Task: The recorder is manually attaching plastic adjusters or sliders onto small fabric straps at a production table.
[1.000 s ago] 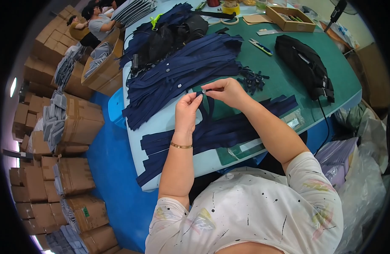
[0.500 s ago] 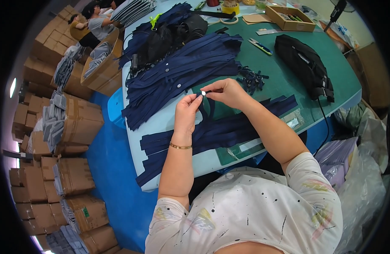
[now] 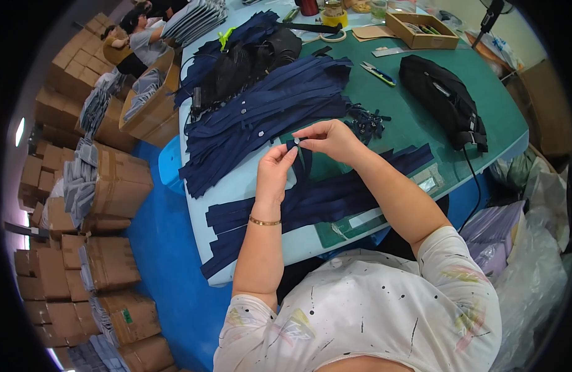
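Note:
My left hand (image 3: 275, 170) and my right hand (image 3: 328, 137) meet above the table and pinch one narrow navy fabric strip (image 3: 301, 158) between their fingertips. A small silver snap sits at the strip's top end, between my fingers. The strip hangs down toward a layer of flat navy strips (image 3: 323, 198) lying under my forearms. A larger pile of navy strips with silver snaps (image 3: 261, 118) lies just beyond my hands.
On the green table top (image 3: 416, 130) lie a black bag (image 3: 444, 99), a heap of small dark pieces (image 3: 366, 121), a cutter (image 3: 378, 72) and a wooden tray (image 3: 422, 31). Stacked cardboard boxes (image 3: 81, 204) line the blue floor at left. Another person (image 3: 134, 40) sits far left.
Both hands stay at the same spot; the fingers have shifted slightly on the strip's top end.

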Motion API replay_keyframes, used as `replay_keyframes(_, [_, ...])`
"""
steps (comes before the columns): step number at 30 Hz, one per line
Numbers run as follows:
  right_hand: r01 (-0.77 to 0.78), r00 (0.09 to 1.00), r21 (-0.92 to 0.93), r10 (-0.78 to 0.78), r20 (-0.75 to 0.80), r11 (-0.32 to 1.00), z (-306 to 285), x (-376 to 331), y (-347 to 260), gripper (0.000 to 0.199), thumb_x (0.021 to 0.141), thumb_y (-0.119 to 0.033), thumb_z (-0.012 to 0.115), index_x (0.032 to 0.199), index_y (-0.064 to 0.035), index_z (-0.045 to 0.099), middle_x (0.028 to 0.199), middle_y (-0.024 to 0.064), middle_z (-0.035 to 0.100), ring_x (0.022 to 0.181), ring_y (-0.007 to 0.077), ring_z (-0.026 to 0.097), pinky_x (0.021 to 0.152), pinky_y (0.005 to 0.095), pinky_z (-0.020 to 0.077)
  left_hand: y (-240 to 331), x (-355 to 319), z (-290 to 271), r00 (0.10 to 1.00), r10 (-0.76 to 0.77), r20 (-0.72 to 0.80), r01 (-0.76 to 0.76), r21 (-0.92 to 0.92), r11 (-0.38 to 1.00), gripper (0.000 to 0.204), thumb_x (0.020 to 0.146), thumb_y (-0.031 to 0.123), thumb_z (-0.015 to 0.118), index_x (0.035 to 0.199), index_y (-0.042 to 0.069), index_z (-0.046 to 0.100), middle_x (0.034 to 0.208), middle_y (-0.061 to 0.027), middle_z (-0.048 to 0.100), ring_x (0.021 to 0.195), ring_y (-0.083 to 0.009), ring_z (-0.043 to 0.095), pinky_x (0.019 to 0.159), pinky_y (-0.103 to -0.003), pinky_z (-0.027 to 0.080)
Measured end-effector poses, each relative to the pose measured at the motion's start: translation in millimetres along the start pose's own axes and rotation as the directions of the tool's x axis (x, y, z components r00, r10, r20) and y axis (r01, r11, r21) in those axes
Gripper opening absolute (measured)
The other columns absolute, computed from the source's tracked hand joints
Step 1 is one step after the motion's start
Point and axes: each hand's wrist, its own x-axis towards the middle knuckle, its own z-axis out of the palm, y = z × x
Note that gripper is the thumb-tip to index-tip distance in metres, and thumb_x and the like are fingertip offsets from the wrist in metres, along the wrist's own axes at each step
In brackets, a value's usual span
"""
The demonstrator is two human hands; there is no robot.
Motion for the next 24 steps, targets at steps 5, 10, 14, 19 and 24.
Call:
replay_keyframes(5, [0.037,0.999,0.016,-0.037,0.003,0.999,0,1,3,0.022,0.08,-0.003,0.067,0.102,-0.004,0.068,0.087,0.0032,0.067,0.078,0.0056,0.059,0.07,0.0196,0.0486,-3,-1,-5,0.996,-0.051,0.069,0.049,0.036,0.998,0.014,0.087,0.015,0.063,0.089,0.001,0.065,0.078,0.0061,0.057,0.07,-0.0016,0.045,0.063,-0.017,0.035])
replay_keyframes(10, [0.095,0.995,0.03,-0.095,0.016,0.995,-1,1,4,0.021,0.078,-0.006,0.069,0.098,-0.0055,0.07,0.084,0.0031,0.068,0.074,0.0061,0.06,0.068,0.0206,0.0481,-3,-2,-2,0.998,-0.015,0.058,0.012,0.041,0.999,0.015,0.087,0.015,0.063,0.091,0.001,0.066,0.076,0.0073,0.055,0.068,-0.0009,0.042,0.061,-0.017,0.033])
replay_keyframes(14, [0.123,0.992,-0.046,-0.123,0.002,0.991,0,0,3,0.021,0.077,-0.006,0.07,0.098,-0.0067,0.07,0.083,0.0034,0.068,0.074,0.007,0.06,0.068,0.0212,0.0483,1,-4,2,0.999,0.02,0.047,-0.022,0.055,0.998,0.014,0.087,0.014,0.062,0.09,0.001,0.066,0.076,0.0073,0.055,0.069,-0.0011,0.042,0.061,-0.017,0.033])
replay_keyframes(19, [0.172,0.985,-0.127,-0.174,-0.004,0.977,1,1,4,0.02,0.077,-0.008,0.07,0.097,-0.0073,0.07,0.083,0.0062,0.069,0.073,0.009,0.062,0.067,0.0222,0.0486,2,-5,2,0.999,0.031,0.041,-0.033,0.051,0.998,0.013,0.087,0.013,0.061,0.09,0.0,0.065,0.077,0.0068,0.055,0.07,-0.0011,0.043,0.062,-0.017,0.033])
replay_keyframes(24, [0.198,0.979,-0.182,-0.203,-0.009,0.963,2,-3,-1,0.018,0.077,-0.009,0.07,0.095,-0.0064,0.071,0.083,0.0061,0.069,0.074,0.0096,0.062,0.067,0.0226,0.0488,-2,-5,-2,0.999,0.018,0.039,-0.02,0.058,0.998,0.011,0.088,0.009,0.06,0.092,0.001,0.065,0.086,0.0028,0.061,0.076,-0.0035,0.05,0.07,-0.019,0.038])
